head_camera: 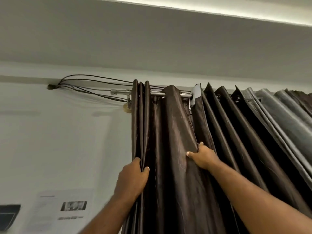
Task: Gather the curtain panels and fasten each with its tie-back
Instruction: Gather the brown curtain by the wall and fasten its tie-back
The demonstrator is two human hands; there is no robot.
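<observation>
The left hand (131,178) pinches the bunched outer pleats of a glossy dark-brown satin curtain (175,132). The right hand (202,157) grips a broad fold's edge below the chrome rod (157,94).

Indoor room, likely office or institutional.
Printed notice (65,208) taped on white wall (59,141); loose cables (87,85) beside curtain rod (157,94); recessed ceiling light (219,7).

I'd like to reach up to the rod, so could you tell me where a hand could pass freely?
Free: the bare wall left of the curtain, below the cables, and the short bare rod between folds. Crowded: the pleats rightward, and where the left hand and right hand grip.
</observation>
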